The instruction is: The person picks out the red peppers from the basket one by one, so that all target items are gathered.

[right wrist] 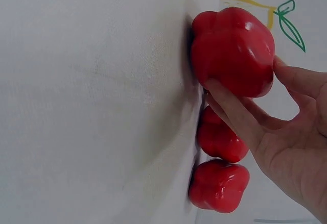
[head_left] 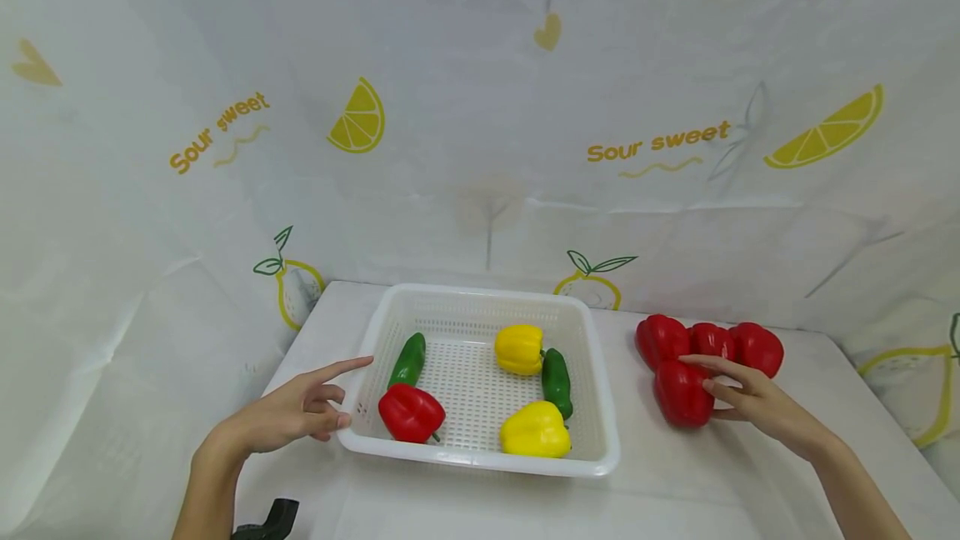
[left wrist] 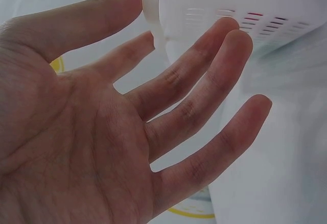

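My left hand [head_left: 288, 411] is at the left rim of a white plastic basket [head_left: 603, 407], its fingers spread and loosely bent. In the left wrist view the thumb and a fingertip meet the rim, and the palm is bare. On the right, my right hand [head_left: 761, 408] holds the front red bell pepper [head_left: 681, 397] between thumb and fingers. The right wrist view shows this red bell pepper [right wrist: 232, 50] with fingers along its side and the thumb on the opposite side. Behind it stand three more red bell peppers [head_left: 757, 348], close together.
Inside the basket lie a red bell pepper [head_left: 411, 413], two yellow bell peppers [head_left: 535, 430] and two green peppers [head_left: 557, 383]. The white table [head_left: 450, 511] ends at a lemon-printed curtain [head_left: 480, 107]. A black object [head_left: 279, 517] shows by the left forearm.
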### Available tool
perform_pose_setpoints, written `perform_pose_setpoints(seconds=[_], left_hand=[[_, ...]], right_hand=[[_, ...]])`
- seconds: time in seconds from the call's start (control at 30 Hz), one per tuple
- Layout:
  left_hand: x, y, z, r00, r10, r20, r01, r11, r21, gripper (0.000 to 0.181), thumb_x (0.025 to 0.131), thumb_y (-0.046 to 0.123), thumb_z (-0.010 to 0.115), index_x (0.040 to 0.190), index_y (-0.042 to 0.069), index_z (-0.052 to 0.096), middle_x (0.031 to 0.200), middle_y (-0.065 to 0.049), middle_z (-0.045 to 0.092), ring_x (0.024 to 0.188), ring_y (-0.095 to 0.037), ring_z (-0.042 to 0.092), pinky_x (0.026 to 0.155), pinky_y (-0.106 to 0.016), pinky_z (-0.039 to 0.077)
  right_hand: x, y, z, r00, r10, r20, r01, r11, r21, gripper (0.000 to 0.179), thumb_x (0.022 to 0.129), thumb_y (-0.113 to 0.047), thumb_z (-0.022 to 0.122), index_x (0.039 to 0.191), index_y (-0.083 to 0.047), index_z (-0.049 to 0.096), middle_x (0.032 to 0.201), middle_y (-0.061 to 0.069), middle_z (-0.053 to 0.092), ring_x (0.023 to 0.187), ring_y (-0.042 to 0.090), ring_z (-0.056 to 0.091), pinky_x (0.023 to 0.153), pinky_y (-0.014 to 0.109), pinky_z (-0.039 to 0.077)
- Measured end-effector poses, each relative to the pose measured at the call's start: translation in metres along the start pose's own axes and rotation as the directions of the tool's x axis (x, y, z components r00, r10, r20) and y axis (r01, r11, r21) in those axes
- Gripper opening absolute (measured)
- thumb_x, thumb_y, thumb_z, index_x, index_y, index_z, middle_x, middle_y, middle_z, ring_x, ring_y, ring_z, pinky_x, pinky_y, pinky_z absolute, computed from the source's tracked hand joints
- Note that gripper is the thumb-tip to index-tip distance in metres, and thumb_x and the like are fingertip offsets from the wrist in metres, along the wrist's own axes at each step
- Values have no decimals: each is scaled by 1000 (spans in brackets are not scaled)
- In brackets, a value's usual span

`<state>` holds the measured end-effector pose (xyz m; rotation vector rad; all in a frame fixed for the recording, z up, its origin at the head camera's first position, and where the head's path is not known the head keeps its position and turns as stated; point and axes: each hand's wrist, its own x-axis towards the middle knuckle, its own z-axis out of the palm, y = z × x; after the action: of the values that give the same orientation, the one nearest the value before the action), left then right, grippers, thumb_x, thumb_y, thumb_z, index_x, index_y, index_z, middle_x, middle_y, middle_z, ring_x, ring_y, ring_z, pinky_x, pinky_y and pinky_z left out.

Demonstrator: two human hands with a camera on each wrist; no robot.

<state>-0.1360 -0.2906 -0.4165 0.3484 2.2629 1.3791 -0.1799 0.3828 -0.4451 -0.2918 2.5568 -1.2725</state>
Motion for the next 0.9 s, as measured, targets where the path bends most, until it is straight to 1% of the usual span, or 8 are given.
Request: perform_pose_setpoints(seconds=[0.2,0.27,0.37,0.43,0.5,0.63,0.7,0.9], left_hand=[[1,-2,-1,1000,2,9,-2,1000,-17,81,101,27,76,170,20,35,150,-32,56,125,-32,69,92,-46,65],[2,-2,-1,1000,3,12,-3,1000,-19,81,101,27,76,171,19,35,148,-31,58,121,-30,70,92,-46,65],[2,-3,-1,1000,8,19,-8,1000,-21,81,101,27,75,171,19,35,145,-29,60,116,-28,72,91,-46,65],[3,-3,-1,1000,14,23,-13,1000,-21,80,102,26,75,171,19,34,144,-28,61,114,-27,72,91,-45,65],[3,-3,-2,999,19,27,-19,1000,-20,80,102,26,74,171,18,34,142,-27,63,113,-27,73,90,-44,65],[3,-3,-2,999,22,30,-21,1000,-20,80,102,25,74,171,18,33,138,-25,65,111,-27,74,89,-40,64],[3,-3,-2,999,23,31,-23,1000,-19,81,102,25,74,171,18,33,138,-25,65,111,-27,73,89,-39,64],[2,-2,-1,999,20,30,-19,1000,-20,80,102,25,74,171,18,33,141,-26,64,113,-28,73,89,-40,64]], right_hand=[[-1,-4,-1,1000,-4,-2,4,1000,-23,66,103,-18,71,159,0,42,156,38,41,129,36,57,83,46,69],[-1,-4,-3,1000,-7,-2,7,999,-33,67,102,-18,72,160,-1,41,156,38,41,126,30,58,83,46,69],[-1,-5,-6,1000,-27,-2,27,999,-35,67,102,-17,72,160,-1,41,154,36,43,120,9,59,82,45,69],[-2,-8,-9,999,-43,-13,43,998,-37,66,102,-16,72,159,-1,42,152,25,50,115,-4,59,82,44,69],[-2,-11,-13,997,-71,-25,70,996,-46,64,102,-14,72,158,0,44,147,5,56,112,-12,57,81,43,69],[-1,-22,-20,991,-130,-44,125,987,-106,61,101,-12,73,155,1,47,129,-33,53,111,-13,58,78,37,69],[0,-29,-23,987,-155,-47,147,979,-139,59,101,-11,73,153,2,49,125,-41,51,110,-10,59,77,33,68],[2,-58,-23,974,-220,-48,207,960,-187,54,104,-13,70,153,1,52,127,-38,54,107,-3,68,75,28,66]])
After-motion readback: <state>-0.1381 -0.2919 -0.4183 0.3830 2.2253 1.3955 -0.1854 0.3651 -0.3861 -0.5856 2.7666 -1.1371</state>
